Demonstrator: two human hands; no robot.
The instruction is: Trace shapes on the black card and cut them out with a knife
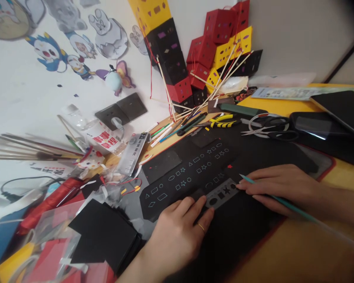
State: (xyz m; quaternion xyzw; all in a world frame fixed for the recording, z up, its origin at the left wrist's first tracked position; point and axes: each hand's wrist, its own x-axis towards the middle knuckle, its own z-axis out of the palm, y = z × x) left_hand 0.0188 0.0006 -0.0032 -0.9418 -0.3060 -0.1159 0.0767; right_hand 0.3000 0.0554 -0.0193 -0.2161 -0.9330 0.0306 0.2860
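My left hand [183,226], with a ring on one finger, presses its outstretched fingertips on the left end of a grey stencil ruler [221,193]. The ruler has shaped cut-outs, including an oval, a square and a star, and lies on a black card [162,202]. Rows of light-blue outlines of triangles, squares, stars and circles cover this card. My right hand [271,186] is closed round a slim teal pencil [292,205] by the ruler's right end. Fingers hide where the pencil meets the surface, if it does. A small red star [230,166] lies just above the ruler.
Scissors [270,131], yellow-and-black pliers [224,120] and a phone [315,125] lie behind the card. Punched paper boxes [171,51] and thin sticks [224,84] stand at the back. Black sheets [106,232], plastic bags and a bottle [100,133] crowd the left.
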